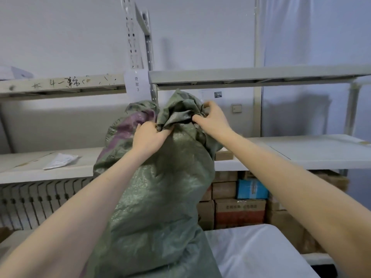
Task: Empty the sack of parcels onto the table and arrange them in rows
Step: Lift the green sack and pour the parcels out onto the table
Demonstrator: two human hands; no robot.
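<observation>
A tall green woven sack (158,207) stands upright in the middle of the view, its base on the white table (261,253). A purple patch shows on its upper left side. My left hand (149,138) grips the bunched fabric at the top left of the sack. On the crumpled top right, near the mouth, my right hand (212,119) pinches the fabric. The sack bulges, but its contents are hidden and no parcels lie on the table.
Metal shelving (251,76) stands behind the table. A white flat parcel (60,161) lies on the left shelf. Cardboard boxes (239,211) and a blue box (252,189) are stacked under the right shelf. A paper label (137,84) hangs on the shelf post.
</observation>
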